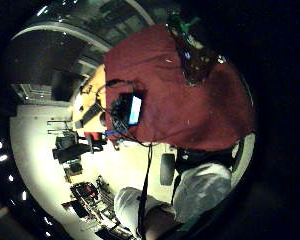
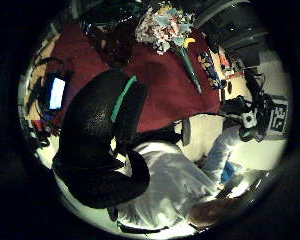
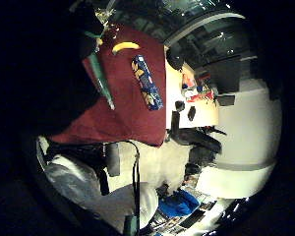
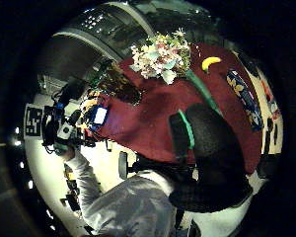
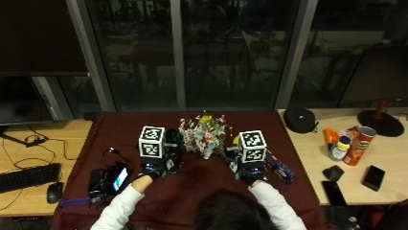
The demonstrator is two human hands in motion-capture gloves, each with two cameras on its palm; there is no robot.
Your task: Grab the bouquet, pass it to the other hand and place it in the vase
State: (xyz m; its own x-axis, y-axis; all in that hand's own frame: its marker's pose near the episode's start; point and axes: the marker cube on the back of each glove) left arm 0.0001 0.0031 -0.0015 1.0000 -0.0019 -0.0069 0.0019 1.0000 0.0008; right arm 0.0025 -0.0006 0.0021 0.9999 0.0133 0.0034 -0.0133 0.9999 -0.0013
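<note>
A: What is sitting nearest the person?

B: Both gloved hands are hovering over the dark red tablecloth (image 5: pixel 210 189). The left hand (image 5: pixel 156 168) and the right hand (image 5: pixel 250 171) are holding nothing; I cannot tell how their fingers are set.

A: And the bouquet?

B: The bouquet (image 5: pixel 203 135) is lying on the cloth between the hands, a little beyond them (its green stem (image 4: pixel 203 94) is pointing back toward the person). The vase (image 4: pixel 114 85) is standing just beside the blossoms, on the left-hand side. A yellow banana (image 4: pixel 210 62) is lying near the stem.
</note>
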